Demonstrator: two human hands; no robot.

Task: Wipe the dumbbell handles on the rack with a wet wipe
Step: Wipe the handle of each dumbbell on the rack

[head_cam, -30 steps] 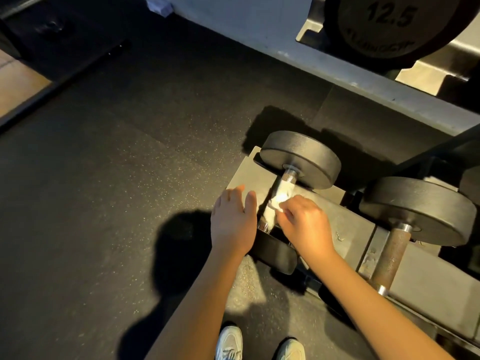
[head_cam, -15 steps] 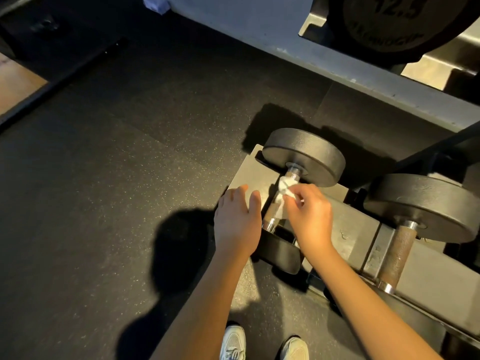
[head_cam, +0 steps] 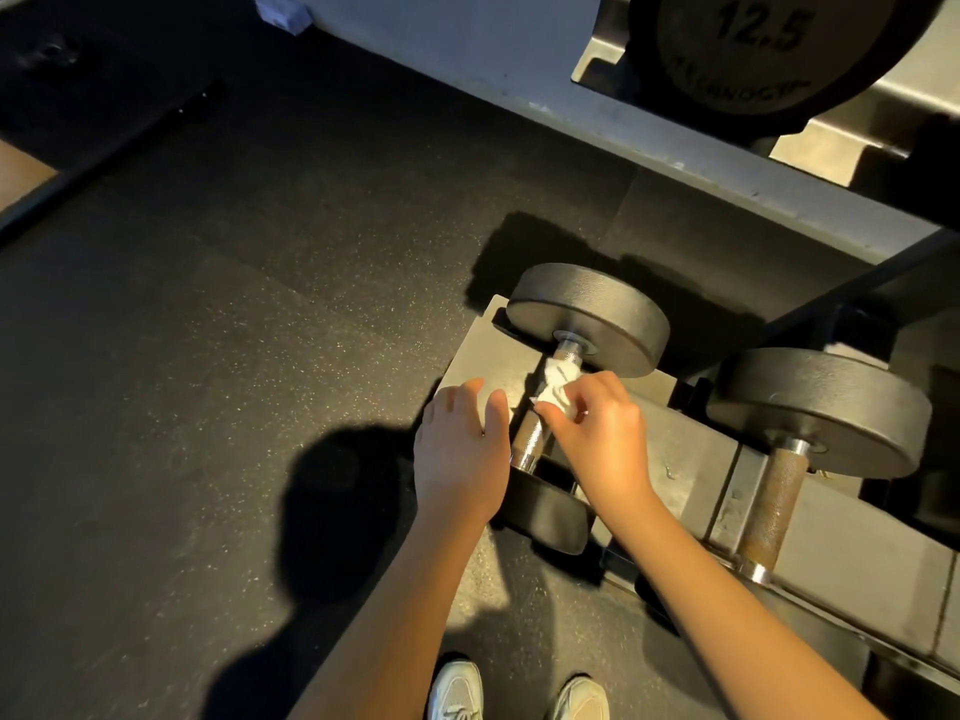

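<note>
Nearest, at the bottom edge, are the toes of two pale shoes (head_cam: 458, 691) on the dark speckled floor (head_cam: 208, 356). Both bare forearms reach up from there to the low rack (head_cam: 685, 459).

A dumbbell (head_cam: 587, 314) lies in the rack's end cradle, its near head (head_cam: 545, 511) pointing towards the shoes and its far head away. The left hand (head_cam: 460, 449) lies flat on the rack's end plate just left of the handle (head_cam: 532, 436). Its fingers are straight and close together and hold nothing. Its thumb side is just beside the handle; whether it touches the metal cannot be told.

The right hand (head_cam: 597, 433) comes in from the other side with its fingers curled, pinching a crumpled white wipe (head_cam: 558, 381). The wipe is pressed onto the far part of the handle, just short of the collar at the far head. The near part of the handle is bare and shiny.

One cradle to the right lies a second dumbbell (head_cam: 821, 413) with a rusty brown handle (head_cam: 774, 501) — no hand touches it.

Beyond, a grey upper shelf (head_cam: 519, 59) runs slantwise across the top — on it sits a big black head (head_cam: 753, 54) marked 12.5. Something small and white (head_cam: 283, 13) lies by the shelf's far left end, too blurred to name.
</note>
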